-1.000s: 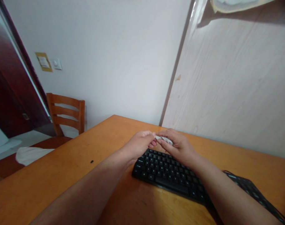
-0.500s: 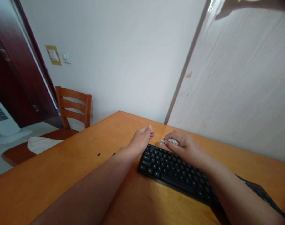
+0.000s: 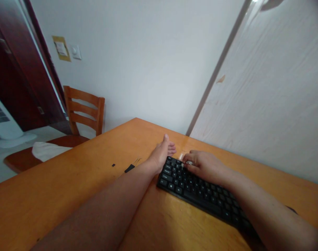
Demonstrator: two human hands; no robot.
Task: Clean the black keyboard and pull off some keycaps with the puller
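Note:
A black keyboard lies at an angle on the wooden table. My right hand is low over its upper left keys, fingers closed around a crumpled white tissue, mostly hidden under the fingers. At the keyboard's left end stands my left hand, thumb up and fingers stretched out, with nothing in it. A small pale, shiny patch shows on the table just beyond the keyboard, near my right fingertips; I cannot tell what it is.
On the table, left of my left forearm, lie a small black piece and a black item with thin strands. A wooden chair with a white cloth stands beyond the left edge. The wall borders the back.
My left hand has let go of the tissue and opened at the keyboard's left end. My right hand has brought the tissue down to the upper left keys. The view has shifted.

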